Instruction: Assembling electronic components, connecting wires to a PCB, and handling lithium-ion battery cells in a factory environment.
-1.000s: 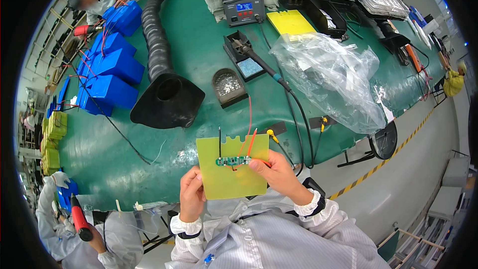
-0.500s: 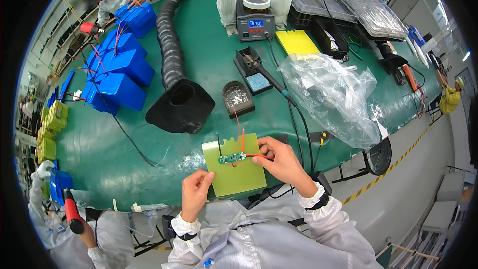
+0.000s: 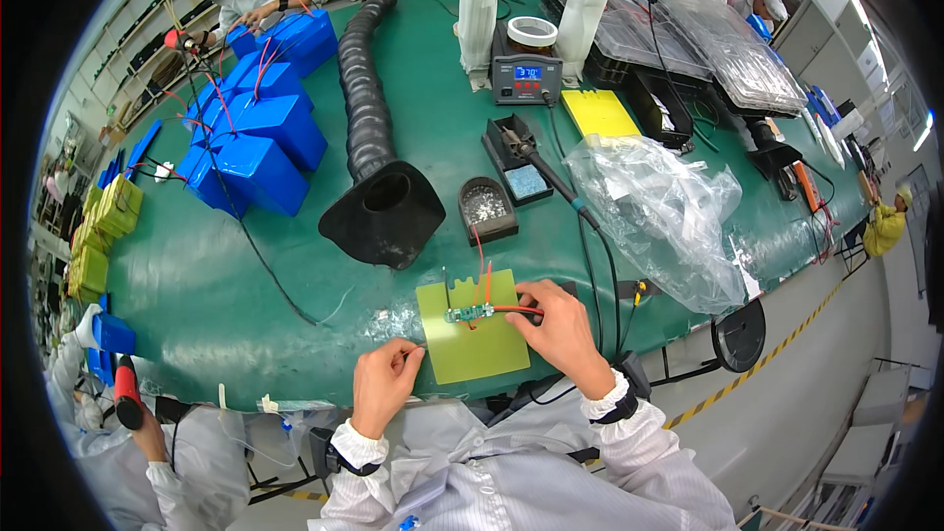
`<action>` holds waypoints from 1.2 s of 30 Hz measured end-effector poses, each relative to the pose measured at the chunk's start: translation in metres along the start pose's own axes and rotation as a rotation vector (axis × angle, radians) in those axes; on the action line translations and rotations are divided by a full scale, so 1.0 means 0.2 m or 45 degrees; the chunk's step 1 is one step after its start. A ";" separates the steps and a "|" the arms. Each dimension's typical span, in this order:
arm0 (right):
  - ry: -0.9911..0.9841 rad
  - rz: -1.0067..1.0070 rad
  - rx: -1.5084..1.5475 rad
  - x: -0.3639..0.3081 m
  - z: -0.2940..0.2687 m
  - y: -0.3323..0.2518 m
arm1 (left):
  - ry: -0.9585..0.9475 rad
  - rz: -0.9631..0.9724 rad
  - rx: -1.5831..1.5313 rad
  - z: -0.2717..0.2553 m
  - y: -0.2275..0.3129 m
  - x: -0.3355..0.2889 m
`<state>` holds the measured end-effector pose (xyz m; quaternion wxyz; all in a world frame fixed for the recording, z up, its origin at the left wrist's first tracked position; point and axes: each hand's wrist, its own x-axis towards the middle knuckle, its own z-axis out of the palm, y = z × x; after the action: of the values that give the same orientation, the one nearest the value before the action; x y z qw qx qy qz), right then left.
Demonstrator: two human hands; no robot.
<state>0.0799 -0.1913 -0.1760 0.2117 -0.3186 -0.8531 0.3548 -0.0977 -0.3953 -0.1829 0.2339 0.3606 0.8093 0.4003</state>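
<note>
A flat yellow-green board (image 3: 477, 359) lies on the green table in front of me. On it rests a small green circuit board (image 3: 469, 314) with short red and black leads standing up. My right hand (image 3: 564, 336) is closed at the board's right edge, thumb and fingers pinching the red and black wires (image 3: 515, 310) that run off the circuit board. Beside the left edge, my left hand (image 3: 384, 385) is closed in a pinch; whatever is between its fingertips is too small to make out.
Beyond the board are a solder-scrap tray (image 3: 488, 205), a soldering iron (image 3: 546, 173) in its holder and its station (image 3: 528, 79). A black fume hose (image 3: 385, 216), blue battery packs (image 3: 264, 169) and a clear plastic bag (image 3: 654, 216) lie around. A co-worker's hand holds a red heat gun (image 3: 128, 393).
My left hand has come off the yellow-green board's left edge and now pinches just beside it. My right hand has closed around the wires. The whole view has shifted slightly.
</note>
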 end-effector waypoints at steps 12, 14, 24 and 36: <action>0.342 -0.002 0.385 -0.09 -0.02 0.19 | -0.437 1.253 -0.183 -0.28 0.62 -0.03; 0.313 0.041 0.516 -0.09 0.01 0.22 | -0.592 1.513 -0.243 -0.29 0.82 -0.04; 0.344 0.134 0.670 -0.11 0.02 0.24 | -0.234 1.999 -0.813 -0.11 1.06 0.02; 0.316 0.143 0.721 -0.07 0.05 0.25 | 0.070 1.619 -0.698 -0.34 0.93 -0.03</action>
<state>0.1036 -0.1795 -0.2216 0.3747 -0.3345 -0.6690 0.5478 -0.0656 -0.3545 0.0091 0.0160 0.6825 0.3161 0.6588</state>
